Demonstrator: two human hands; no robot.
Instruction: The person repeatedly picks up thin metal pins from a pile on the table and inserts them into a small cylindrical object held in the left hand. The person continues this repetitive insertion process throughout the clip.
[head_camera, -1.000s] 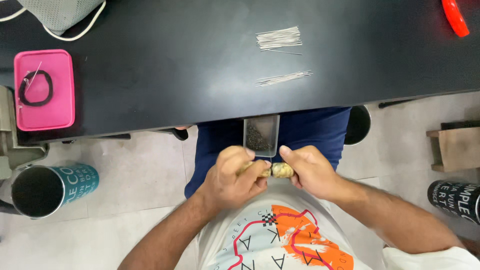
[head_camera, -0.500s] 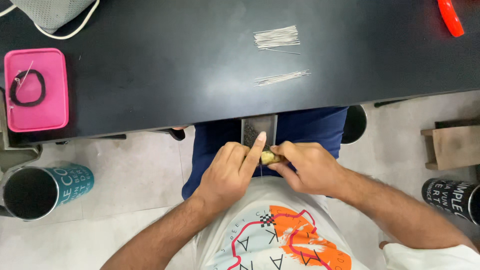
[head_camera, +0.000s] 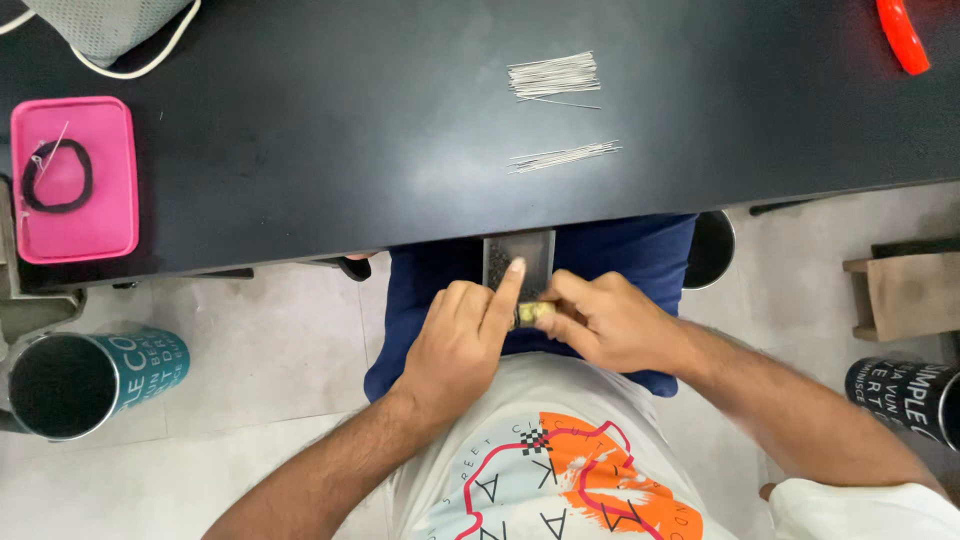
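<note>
My left hand (head_camera: 462, 335) and my right hand (head_camera: 607, 320) meet over my lap, just below the black table's edge (head_camera: 400, 235). Between their fingers sits a small yellowish lump (head_camera: 537, 314), mostly hidden. My right hand pinches it; my left index finger points up and lies against it. Right behind them a small metal tray (head_camera: 520, 262) with dark grains rests on my blue trousers. On the table lie two bundles of thin pale sticks, one (head_camera: 553, 77) above the other (head_camera: 563, 156).
A pink box (head_camera: 75, 180) with a black ring on it lies at the table's left. A red object (head_camera: 902, 35) is at the top right. A teal cylinder (head_camera: 95, 377) and a black cylinder (head_camera: 905, 397) stand on the floor. A wooden stool (head_camera: 910, 290) is at right.
Both hands moved up toward the tray with the yellowish lump. My left index finger has straightened and now points at the tray.
</note>
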